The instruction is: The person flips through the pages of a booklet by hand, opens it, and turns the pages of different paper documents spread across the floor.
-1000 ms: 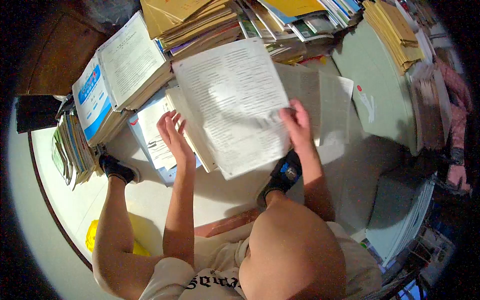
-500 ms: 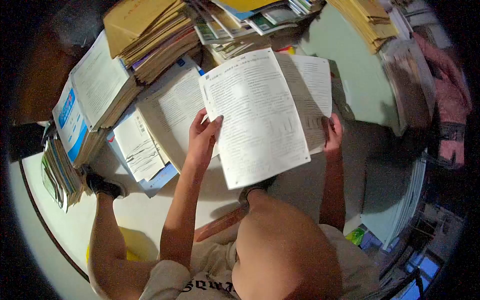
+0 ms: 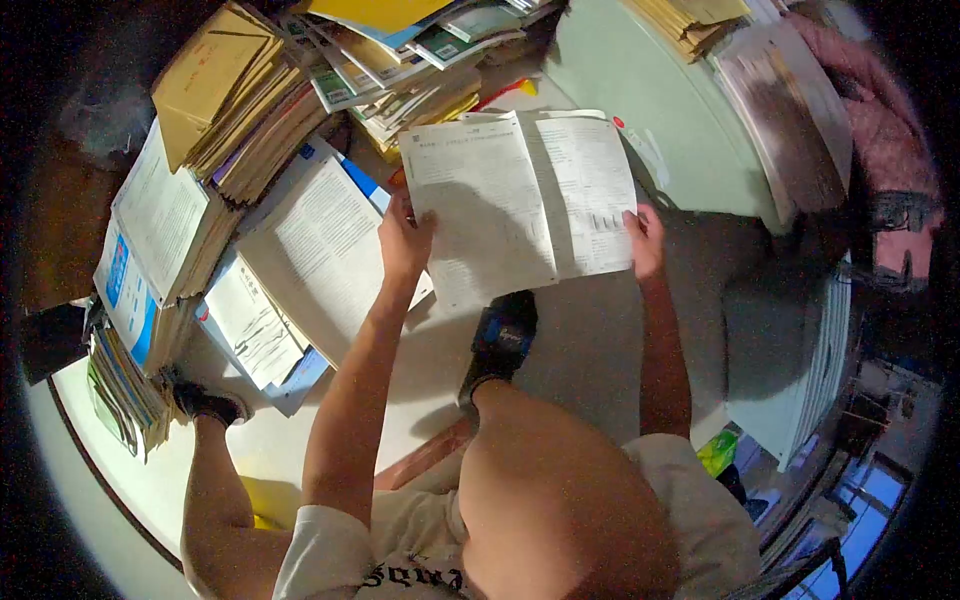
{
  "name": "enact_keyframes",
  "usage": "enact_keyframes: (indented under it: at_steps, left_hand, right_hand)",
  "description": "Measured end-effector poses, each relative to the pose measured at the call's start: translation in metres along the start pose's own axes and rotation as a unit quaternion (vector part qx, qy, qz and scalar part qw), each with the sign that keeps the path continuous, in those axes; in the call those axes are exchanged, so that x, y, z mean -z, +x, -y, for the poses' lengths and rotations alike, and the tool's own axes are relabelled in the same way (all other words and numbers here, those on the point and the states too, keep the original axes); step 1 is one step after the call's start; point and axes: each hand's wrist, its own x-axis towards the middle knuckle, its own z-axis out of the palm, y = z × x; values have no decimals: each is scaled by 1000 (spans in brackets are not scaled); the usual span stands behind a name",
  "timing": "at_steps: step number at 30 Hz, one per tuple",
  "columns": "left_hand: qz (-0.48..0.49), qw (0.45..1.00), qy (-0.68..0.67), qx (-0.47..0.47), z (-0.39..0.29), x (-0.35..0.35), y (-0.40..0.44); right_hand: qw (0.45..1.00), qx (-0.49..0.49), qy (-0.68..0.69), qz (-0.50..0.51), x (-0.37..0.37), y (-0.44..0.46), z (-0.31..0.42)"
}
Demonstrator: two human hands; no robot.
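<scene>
Paper (image 3: 485, 215) in the head view is white and wide, with small dark print in lines and a fold-like line dividing it from top to bottom. Shadow covers much of its left part; small drawings stand near the right edge. It is held above the floor (image 3: 600, 355). The left hand (image 3: 407, 240) has fingers closed on its left edge; the right hand (image 3: 647, 240) pinches the right edge.

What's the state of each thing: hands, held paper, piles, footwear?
Left hand: fingers gripping the paper's left side
Right hand: fingers gripping its right edge
Printed paper: spread open, creased near the middle
Brown envelopes: stacked, edges uneven
Printed pile: lying text up
Dark footwear: worn
</scene>
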Motion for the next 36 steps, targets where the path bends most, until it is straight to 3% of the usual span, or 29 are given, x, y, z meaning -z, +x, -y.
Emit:
enact_keyframes:
  at_steps: [5, 10, 12, 16, 18, 23, 25, 26, 28, 30, 34, 36]
  left_hand:
    - [4, 999, 30, -11, 5, -7, 14]
    - [-24, 997, 4, -73, 6, -14, 19]
    - [2, 998, 60, -16, 11, -18, 21]
    - [-10, 999, 44, -13, 18, -24, 21]
    - [-22, 992, 119, -36, 12, -21, 21]
    - [8, 997, 73, 23, -9, -7, 19]
    - [2, 998, 53, 38, -9, 2, 10]
    - [-11, 999, 49, 2, -8, 7, 3]
    - [-21, 995, 93, -32, -11, 23, -16]
    - [-24, 992, 110, -52, -17, 39, -38]
    - [-60, 973, 199, -97, -15, 74, -75]
    - [-102, 986, 132, -3, -18, 97, -86]
  right_hand:
    - [998, -45, 26, -24, 4, 11, -14]
    - [1000, 5, -4, -10, 10, 26, -23]
    - [1000, -4, 4, -5, 13, 26, -23]
    - [1000, -17, 3, -5, 7, 24, -3]
    - [1000, -17, 7, -15, -1, 26, 3]
    - [1000, -4, -18, 0, -2, 40, -8]
    - [987, 78, -120, -74, -9, 42, -10]
    - [987, 80, -117, -71, -13, 41, -11]
    - [919, 150, -333, -151, -30, 14, 45]
    - [921, 193, -308, -140, -60, -8, 83]
    - [938, 276, -206, 25, -157, -63, 137]
    - [933, 285, -184, 121, -203, -98, 176]
